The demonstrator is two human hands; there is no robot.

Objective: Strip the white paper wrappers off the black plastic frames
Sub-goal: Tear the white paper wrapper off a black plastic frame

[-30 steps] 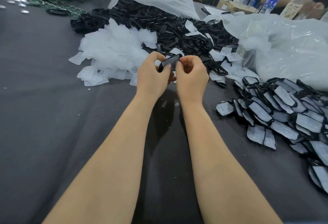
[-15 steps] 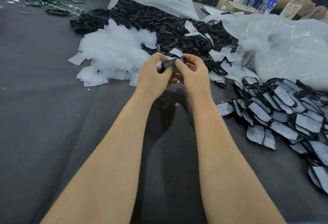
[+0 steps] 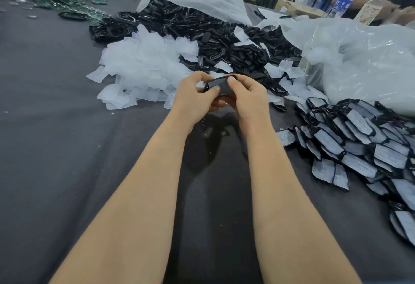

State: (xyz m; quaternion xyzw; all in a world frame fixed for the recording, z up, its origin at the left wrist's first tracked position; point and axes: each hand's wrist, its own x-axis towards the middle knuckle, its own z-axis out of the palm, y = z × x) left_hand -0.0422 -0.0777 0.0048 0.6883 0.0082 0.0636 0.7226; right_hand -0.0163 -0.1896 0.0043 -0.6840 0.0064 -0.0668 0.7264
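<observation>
- We are in the middle of stripping one piece. Both hands hold a single frame (image 3: 219, 84) above the dark table (image 3: 67, 149), near the front edge of the heap of loose wrappers (image 3: 146, 65).
- The left hand (image 3: 193, 100) pinches the left end of the frame, with the thumb lying on the grey paper face and the other fingers curled under it.
- The right hand (image 3: 249, 98) is curled round the right end, with its fingertips on the top edge.
- The paper appears to be still on the frame. We cannot tell if a corner is already lifted.
- For the next move, we judge that one hand must keep the frame firm while the other catches a paper edge and pulls it off.
- After that, the paper belongs on the white heap and the frame on the heap of bare frames (image 3: 224, 36) farther away. The heap of wrapped frames (image 3: 359, 140) waits at the right.
</observation>
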